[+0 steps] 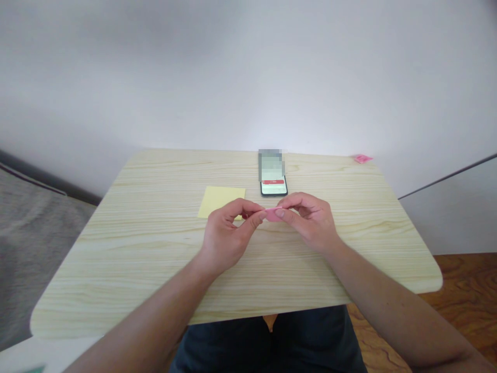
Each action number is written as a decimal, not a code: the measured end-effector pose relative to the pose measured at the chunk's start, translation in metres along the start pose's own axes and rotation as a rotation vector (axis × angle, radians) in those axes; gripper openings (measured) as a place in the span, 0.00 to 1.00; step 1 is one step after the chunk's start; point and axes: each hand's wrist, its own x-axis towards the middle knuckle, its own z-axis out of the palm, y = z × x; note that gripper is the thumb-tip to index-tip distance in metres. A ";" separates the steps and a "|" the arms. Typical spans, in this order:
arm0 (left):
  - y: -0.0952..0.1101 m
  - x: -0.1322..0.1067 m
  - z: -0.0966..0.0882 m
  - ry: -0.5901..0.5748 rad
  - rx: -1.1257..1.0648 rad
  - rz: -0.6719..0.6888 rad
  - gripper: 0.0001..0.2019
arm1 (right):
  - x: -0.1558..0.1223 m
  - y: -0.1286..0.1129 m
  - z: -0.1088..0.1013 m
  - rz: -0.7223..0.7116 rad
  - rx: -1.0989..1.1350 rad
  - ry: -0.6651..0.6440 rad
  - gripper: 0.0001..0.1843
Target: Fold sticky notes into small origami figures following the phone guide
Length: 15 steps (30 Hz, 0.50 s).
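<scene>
In the head view, the small pink paper (274, 215) is held over the middle of the worktop (147, 248). The fingers of the left hand (230, 231) pinch its nine o'clock end; those of the right hand (312, 220) grasp its three o'clock end. From it, a phone (274, 188) lies at twelve o'clock, a yellow sheet (219, 200), partly covered by the left hand, just past nine, and a pink folded piece (363, 159) at two, by the worktop's far edge.

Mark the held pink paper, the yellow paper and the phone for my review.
Held pink paper (273, 215), head view: its visible face.
Yellow paper (221, 200), head view: its upper surface.
Phone (274, 178), head view: middle of its screen.
</scene>
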 end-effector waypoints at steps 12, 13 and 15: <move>0.002 0.002 -0.001 -0.026 -0.085 -0.003 0.08 | 0.002 0.003 -0.002 0.075 0.110 0.008 0.09; 0.001 0.002 0.000 -0.020 -0.077 -0.008 0.07 | 0.002 0.003 -0.002 0.081 0.123 0.010 0.08; 0.001 0.003 0.000 -0.014 -0.053 -0.014 0.06 | 0.003 0.002 -0.003 0.087 0.140 0.010 0.08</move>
